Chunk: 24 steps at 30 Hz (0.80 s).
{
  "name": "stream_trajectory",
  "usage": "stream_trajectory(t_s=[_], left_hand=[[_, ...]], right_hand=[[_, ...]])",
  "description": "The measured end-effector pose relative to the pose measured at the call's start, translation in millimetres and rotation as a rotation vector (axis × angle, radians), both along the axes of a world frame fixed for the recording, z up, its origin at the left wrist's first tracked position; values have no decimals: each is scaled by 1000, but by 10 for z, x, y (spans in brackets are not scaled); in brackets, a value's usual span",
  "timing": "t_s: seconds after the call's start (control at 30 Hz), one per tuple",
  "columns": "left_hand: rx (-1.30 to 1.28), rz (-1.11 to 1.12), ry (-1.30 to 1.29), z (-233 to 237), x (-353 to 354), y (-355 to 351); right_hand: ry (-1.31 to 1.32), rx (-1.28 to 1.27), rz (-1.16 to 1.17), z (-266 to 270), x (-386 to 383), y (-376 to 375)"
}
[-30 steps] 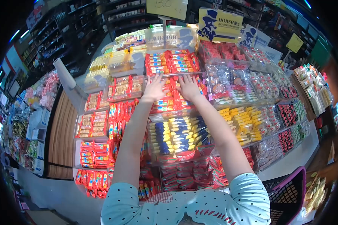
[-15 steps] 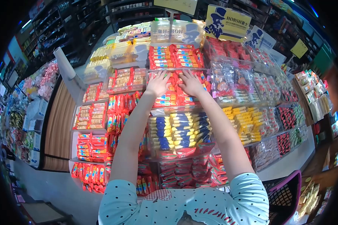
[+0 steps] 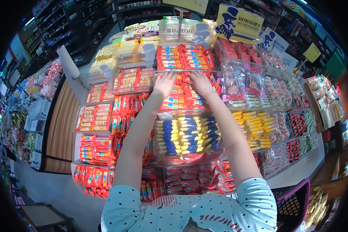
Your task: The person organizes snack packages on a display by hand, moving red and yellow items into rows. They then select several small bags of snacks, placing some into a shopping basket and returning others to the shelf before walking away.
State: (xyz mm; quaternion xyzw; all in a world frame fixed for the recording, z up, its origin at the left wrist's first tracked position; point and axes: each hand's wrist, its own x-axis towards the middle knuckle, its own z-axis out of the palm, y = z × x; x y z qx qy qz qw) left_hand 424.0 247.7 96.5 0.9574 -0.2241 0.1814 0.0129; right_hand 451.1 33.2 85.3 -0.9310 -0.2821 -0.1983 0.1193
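Both arms reach forward to a clear bin of red-wrapped snack packets (image 3: 175, 101) in the middle of the tiered display. My left hand (image 3: 165, 84) lies on the left side of these packets, palm down, with its fingers apart near the bin's back edge. On the right side, my right hand (image 3: 200, 82) rests on the packets, fingers spread and slightly bent. Neither hand visibly grips a packet, though the fingertips are partly lost among the wrappers. Behind the hands, another bin holds similar red packets (image 3: 185, 58) in neat rows.
Nearer me sits a bin of blue and yellow packets (image 3: 178, 135). Packaged treats (image 3: 234, 86) stand to the right, and red packets (image 3: 94, 149) fill bins at left. A yellow sign (image 3: 239, 24) rises behind. A purple-rimmed black basket (image 3: 294, 207) is at lower right.
The view has shifted slightly, moving the display a little right in the picture. My left fingers look more bent and closer together; my right hand stays on the same packets.
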Motion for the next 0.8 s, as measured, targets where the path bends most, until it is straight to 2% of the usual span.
stream_trajectory(t_s=[0.23,0.3,0.33,0.37,0.43,0.47,0.5,0.53,0.6,0.7,0.8], left_hand=[[105,104,40,51,-17,-78],[21,137,-15,79,-84,-115],[-36,98,-120,150,-151,-135],[-24,75,-110,209,-219,-185],[-232,-29,-179,555,-490,-335],[-402,-159,-341,595,-626,-465],[-395,-193,-314,682,-817,-608],[-514,-323,-319,780,-1069,-772],[-739,-554,-282,838,-1632,-1187],[-699,-885,-109,657,-2298,-1690],[-673,-1013,177,316,-2843,-2157]], right_hand=[[26,-4,27,154,-192,-55],[-39,-37,2,252,-306,-89],[-167,28,-33,330,-396,-103],[-156,39,-56,400,-517,-180],[48,480,-46,800,-930,-323],[-45,580,-64,965,-1227,-417],[-143,675,-88,1083,-1535,-549],[-120,815,-96,1087,-1776,-755],[-316,833,-245,1222,-2479,-1111],[-450,973,-483,1020,-3316,-1672],[-451,894,-759,761,-3977,-2069]])
